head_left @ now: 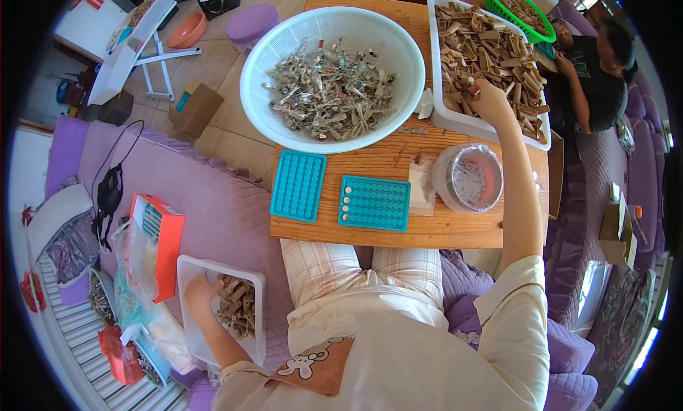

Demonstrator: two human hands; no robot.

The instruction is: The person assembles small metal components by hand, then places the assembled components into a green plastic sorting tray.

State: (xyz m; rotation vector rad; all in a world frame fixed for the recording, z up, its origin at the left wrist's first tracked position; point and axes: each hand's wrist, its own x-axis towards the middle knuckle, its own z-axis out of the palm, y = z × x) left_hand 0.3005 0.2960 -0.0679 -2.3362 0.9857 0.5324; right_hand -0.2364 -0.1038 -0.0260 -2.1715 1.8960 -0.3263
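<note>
Loosely heaped, the brown pieces [491, 55] look slim and elongated.

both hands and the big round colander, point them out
Right hand [490, 101]: head view, back of the hand.
Left hand [202, 292]: head view, back of the hand.
Round colander [255, 83]: head view, left inner wall.

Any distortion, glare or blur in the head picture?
Head view: fisheye bends the white slats at lower left, corners black; head view: bright glare spots the right edge; head view: right hand shows no strong blur, but fingertip contact is unclear.
</note>
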